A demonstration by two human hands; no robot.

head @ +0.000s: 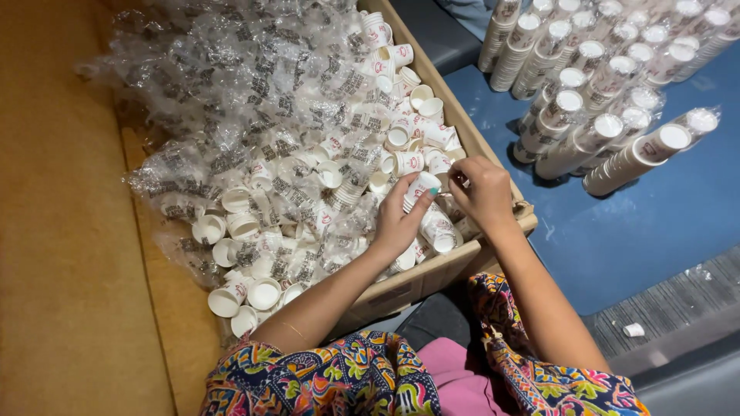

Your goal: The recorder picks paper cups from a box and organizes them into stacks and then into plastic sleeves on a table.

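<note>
Pinching a small paper cup [420, 189] mid-frame, the left hand [399, 222] could crush it, while the right hand's [484, 192] curled fingers, contents unclear, might topple the loose cups [408, 139] heaped above.

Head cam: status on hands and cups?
Left hand holds a small paper cup. Right hand pinching at loose cups in cardboard box. Crumpled plastic wrap crowds the box.

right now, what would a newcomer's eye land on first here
First, the heap of small white paper cups and crumpled clear wrappers overflowing a cardboard box at centre. The left hand holds a cup there, the right hand close beside it. Upper right, long wrapped cup stacks lie on a blue surface.
</note>
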